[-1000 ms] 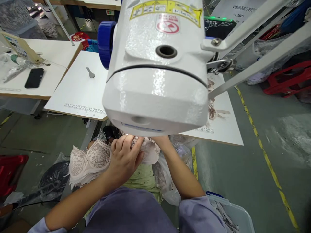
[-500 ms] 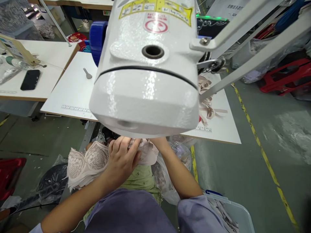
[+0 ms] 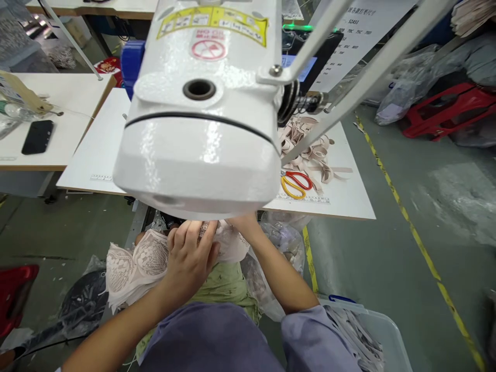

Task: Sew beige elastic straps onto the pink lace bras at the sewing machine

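Observation:
My left hand (image 3: 190, 253) presses on a pale pink lace bra (image 3: 230, 245), its fingers curled over the fabric under the front of a white sewing machine head (image 3: 197, 170). My right hand (image 3: 245, 223) reaches in from the other side at the bra's far edge, and the machine head hides its fingers. More pale lace bra cups (image 3: 137, 263) lie to the left of my left wrist. Green patterned cloth (image 3: 222, 289) covers my lap beneath the work. The machine's needle area is out of sight.
On the white tabletop (image 3: 349, 199) at the right lie beige straps (image 3: 306, 150) and red-and-yellow-handled scissors (image 3: 296, 184). A phone (image 3: 37, 137) rests on the left table. A plastic bin (image 3: 391, 336) of grey strips stands at lower right. Slanted white rods (image 3: 364, 88) cross the upper right.
The camera view has turned to the right, so the machine head sits further left and the scissors and more straps show. Both hands keep nearly the same place on the bra.

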`<state>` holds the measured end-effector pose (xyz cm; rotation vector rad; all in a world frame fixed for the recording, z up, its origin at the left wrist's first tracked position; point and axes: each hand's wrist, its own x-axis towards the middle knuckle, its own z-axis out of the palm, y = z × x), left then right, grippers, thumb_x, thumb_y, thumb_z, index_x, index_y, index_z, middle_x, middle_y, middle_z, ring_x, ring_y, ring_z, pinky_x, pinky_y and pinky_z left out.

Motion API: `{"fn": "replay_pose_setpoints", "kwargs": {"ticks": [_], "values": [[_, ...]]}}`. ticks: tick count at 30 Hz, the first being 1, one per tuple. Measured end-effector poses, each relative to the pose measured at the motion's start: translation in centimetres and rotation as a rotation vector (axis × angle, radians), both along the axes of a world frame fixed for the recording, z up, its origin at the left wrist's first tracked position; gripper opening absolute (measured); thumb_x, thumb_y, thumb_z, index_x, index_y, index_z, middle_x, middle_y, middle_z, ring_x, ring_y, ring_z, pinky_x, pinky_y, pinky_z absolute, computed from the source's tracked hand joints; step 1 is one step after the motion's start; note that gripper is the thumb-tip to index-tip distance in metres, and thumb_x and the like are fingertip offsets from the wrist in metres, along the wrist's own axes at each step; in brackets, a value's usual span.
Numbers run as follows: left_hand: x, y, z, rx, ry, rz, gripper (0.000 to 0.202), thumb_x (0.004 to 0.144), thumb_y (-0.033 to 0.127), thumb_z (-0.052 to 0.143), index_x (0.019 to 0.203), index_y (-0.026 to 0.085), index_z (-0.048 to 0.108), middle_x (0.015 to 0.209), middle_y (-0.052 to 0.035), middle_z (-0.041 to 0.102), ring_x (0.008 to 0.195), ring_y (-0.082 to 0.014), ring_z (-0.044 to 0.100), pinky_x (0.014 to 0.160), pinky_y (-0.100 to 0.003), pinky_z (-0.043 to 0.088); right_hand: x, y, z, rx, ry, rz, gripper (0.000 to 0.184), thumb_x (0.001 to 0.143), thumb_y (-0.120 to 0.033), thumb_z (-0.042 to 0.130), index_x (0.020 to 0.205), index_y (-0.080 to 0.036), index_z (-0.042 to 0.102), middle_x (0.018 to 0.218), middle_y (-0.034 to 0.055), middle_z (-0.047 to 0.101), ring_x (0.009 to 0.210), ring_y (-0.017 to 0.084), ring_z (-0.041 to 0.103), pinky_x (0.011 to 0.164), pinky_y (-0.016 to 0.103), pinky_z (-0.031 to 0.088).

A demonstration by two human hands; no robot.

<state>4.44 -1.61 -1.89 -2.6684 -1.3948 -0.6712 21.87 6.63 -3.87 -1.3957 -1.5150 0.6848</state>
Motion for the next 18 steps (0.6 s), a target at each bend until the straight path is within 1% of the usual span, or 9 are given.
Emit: {"fn": "replay_pose_setpoints", "kwargs": {"ticks": [3,5,6,7,9,11,13,16,18], "values": [[-1.0,0.1,-0.1,-0.007,-0.059,0.024,0.05,0.091,0.029,0.065,0.139,0.02,0.053,0.126,-0.0189,0.056,0.122,-0.0344,0.051,0.105,-0.049,0.036,-0.1,-0.5,0.1,0.005,0.12,-0.061,0.014,0.09,-0.037,0.059,0.092,-0.025,0.064,0.096,0.0066,0.063,0.082,0.022,0.06,0.076,0.039,0.055],[-1.9,0.6,-0.4,-0.002,-0.16,0.085,0.044,0.092,0.032,0.065,0.132,0.019,0.056,0.122,-0.0185,0.055,0.121,-0.0344,0.051,0.105,-0.05,0.038,0.0,-1.1,-0.2,0.022,0.213,-0.079,0.021,0.091,-0.041,0.059,0.1,-0.022,0.064,0.109,0.0087,0.064,0.078,0.019,0.06,0.072,0.035,0.055],[-2.3,0.9,-0.6,-0.027,-0.226,0.12,0.041,0.093,0.035,0.063,0.13,0.018,0.056,0.121,-0.0184,0.055,0.121,-0.0341,0.051,0.104,-0.05,0.039,0.0,-1.5,-0.4,0.027,0.252,-0.088,0.023,0.092,-0.042,0.058,0.103,-0.022,0.063,0.112,0.0094,0.064,0.077,0.018,0.06,0.072,0.033,0.055],[-2.7,1.3,-0.8,-0.08,-0.304,0.151,0.04,0.094,0.037,0.06,0.129,0.018,0.056,0.122,-0.0183,0.055,0.122,-0.0334,0.051,0.103,-0.05,0.041,0.1,-2.1,-0.7,0.027,0.285,-0.095,0.024,0.092,-0.042,0.058,0.104,-0.021,0.062,0.113,0.0095,0.064,0.078,0.017,0.06,0.073,0.033,0.055],[-3.2,2.3,-1.4,-0.267,-0.484,0.172,0.042,0.099,0.044,0.05,0.132,0.018,0.052,0.124,-0.018,0.057,0.123,-0.0308,0.053,0.102,-0.046,0.045,0.1,-3.3,-1.4,0.019,0.334,-0.096,0.024,0.093,-0.043,0.059,0.103,-0.022,0.061,0.11,0.0085,0.065,0.081,0.017,0.061,0.077,0.032,0.054],[-3.4,3.3,-2.0,-0.479,-0.655,0.128,0.048,0.102,0.051,0.039,0.135,0.019,0.05,0.126,-0.0167,0.06,0.123,-0.0274,0.057,0.102,-0.042,0.048,0.0,-4.5,-2.2,0.006,0.373,-0.079,0.025,0.093,-0.044,0.06,0.103,-0.022,0.06,0.106,0.0077,0.064,0.086,0.018,0.062,0.08,0.034,0.053],[-3.5,4.1,-2.5,-0.644,-0.748,0.066,0.054,0.102,0.058,0.033,0.131,0.019,0.055,0.122,-0.015,0.065,0.12,-0.0259,0.061,0.101,-0.04,0.05,-0.2,-5.5,-2.5,0.005,0.384,-0.052,0.026,0.092,-0.045,0.062,0.103,-0.022,0.059,0.104,0.0071,0.064,0.089,0.019,0.063,0.081,0.035,0.053],[-3.6,4.6,-2.6,-0.794,-0.786,0.053,0.056,0.096,0.065,0.04,0.118,0.018,0.061,0.112,-0.013,0.07,0.107,-0.0262,0.066,0.092,-0.038,0.054,-0.6,-6.6,-2.4,0.013,0.327,-0.032,0.026,0.089,-0.046,0.066,0.099,-0.023,0.059,0.1,0.0058,0.063,0.087,0.02,0.062,0.08,0.035,0.052],[-3.8,4.6,-2.3,-0.88,-0.81,0.063,0.052,0.091,0.063,0.051,0.112,0.017,0.061,0.103,-0.0104,0.071,0.095,-0.025,0.068,0.081,-0.035,0.055,-0.8,-7.0,-2.0,0.025,0.264,-0.032,0.026,0.088,-0.046,0.067,0.098,-0.023,0.059,0.097,0.0049,0.062,0.087,0.02,0.061,0.081,0.036,0.051]]}}
